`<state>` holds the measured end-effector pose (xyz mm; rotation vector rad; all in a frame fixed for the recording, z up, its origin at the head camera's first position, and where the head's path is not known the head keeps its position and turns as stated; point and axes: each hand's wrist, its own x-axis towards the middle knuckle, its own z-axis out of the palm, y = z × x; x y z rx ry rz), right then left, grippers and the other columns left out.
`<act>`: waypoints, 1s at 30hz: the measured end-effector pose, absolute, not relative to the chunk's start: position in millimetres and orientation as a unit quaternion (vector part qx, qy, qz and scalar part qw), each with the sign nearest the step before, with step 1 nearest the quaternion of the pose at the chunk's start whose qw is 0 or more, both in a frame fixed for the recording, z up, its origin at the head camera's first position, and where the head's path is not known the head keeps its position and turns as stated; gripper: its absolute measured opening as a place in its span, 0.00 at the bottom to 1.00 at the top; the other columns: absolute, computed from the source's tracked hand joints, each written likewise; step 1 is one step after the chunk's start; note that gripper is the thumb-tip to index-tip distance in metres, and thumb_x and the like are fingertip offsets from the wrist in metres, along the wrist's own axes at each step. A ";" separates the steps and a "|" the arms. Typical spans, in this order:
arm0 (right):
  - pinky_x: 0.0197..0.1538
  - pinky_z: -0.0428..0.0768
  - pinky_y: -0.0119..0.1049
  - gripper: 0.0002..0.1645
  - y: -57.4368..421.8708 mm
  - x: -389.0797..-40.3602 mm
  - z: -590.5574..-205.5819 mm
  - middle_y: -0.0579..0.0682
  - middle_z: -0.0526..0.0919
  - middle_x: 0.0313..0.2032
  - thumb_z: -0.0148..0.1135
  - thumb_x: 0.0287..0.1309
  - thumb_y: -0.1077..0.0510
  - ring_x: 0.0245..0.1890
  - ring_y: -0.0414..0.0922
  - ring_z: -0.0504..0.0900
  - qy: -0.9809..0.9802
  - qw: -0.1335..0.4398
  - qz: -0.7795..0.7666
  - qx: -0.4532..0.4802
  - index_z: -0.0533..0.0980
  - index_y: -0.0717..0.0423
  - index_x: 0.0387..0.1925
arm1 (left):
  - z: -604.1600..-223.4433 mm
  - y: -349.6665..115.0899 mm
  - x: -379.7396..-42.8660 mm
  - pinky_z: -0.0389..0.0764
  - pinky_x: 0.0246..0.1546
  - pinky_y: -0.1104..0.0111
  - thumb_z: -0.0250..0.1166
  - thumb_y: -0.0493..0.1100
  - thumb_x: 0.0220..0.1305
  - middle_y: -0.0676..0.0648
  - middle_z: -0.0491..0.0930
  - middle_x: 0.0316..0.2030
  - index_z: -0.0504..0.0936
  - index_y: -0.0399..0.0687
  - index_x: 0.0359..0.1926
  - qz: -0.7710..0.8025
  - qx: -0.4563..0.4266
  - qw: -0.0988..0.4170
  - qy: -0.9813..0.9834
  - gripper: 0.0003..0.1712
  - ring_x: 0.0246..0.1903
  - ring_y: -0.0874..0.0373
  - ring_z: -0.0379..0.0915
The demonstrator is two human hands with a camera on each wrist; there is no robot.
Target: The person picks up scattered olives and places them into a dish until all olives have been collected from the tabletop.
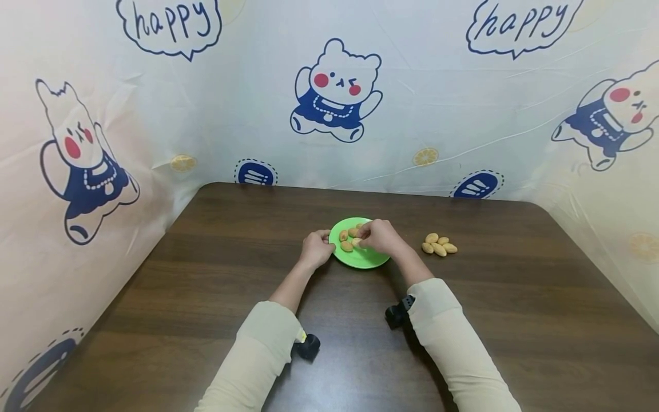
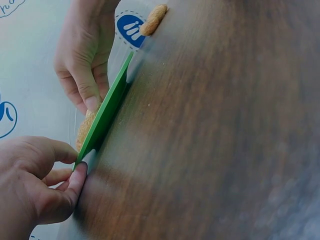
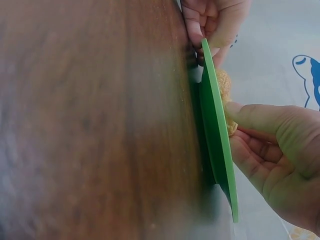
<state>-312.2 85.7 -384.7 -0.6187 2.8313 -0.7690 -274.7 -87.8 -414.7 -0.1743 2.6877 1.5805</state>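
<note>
A round green plate [image 1: 366, 262] stands on the table with several unshelled peanuts [image 1: 346, 246] on its left part. My left hand [image 1: 316, 248] pinches the plate's left rim between thumb and fingers; the left wrist view shows the thumb under the edge. Reaching in over the plate from the right, my right hand [image 1: 380, 236] has its thumb and fingers around a peanut [image 3: 231, 126], low over the plate. Part of the plate and some of the peanuts are hidden behind this hand.
To the right of the plate lies a small pile of several peanuts [image 1: 439, 250]. The brown wooden table [image 1: 257, 240] has rounded far corners. A printed curtain [image 1: 247, 103] hangs behind it and along both sides. A small black device [image 1: 309, 348] sits at each wrist.
</note>
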 end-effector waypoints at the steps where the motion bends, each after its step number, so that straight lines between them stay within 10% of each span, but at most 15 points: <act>1: 0.39 0.77 0.36 0.11 85.7 -312.0 -384.6 0.50 0.83 0.34 0.67 0.52 0.58 0.36 0.45 0.79 0.942 0.072 -0.258 -0.203 0.82 0.59 0.37 | -414.7 -87.7 -274.9 0.74 0.38 0.68 0.57 0.32 0.59 0.43 0.76 0.42 0.69 0.34 0.61 0.506 -0.056 0.009 0.861 0.26 0.42 0.55 0.71; 30: 0.36 0.77 0.35 0.14 105.7 -305.8 -378.6 0.53 0.83 0.36 0.66 0.51 0.62 0.36 0.46 0.79 0.936 0.056 -0.278 -0.210 0.81 0.64 0.41 | -413.3 -86.9 -273.5 0.74 0.39 0.67 0.57 0.32 0.59 0.43 0.76 0.43 0.69 0.35 0.61 0.510 -0.063 0.010 0.858 0.27 0.43 0.54 0.70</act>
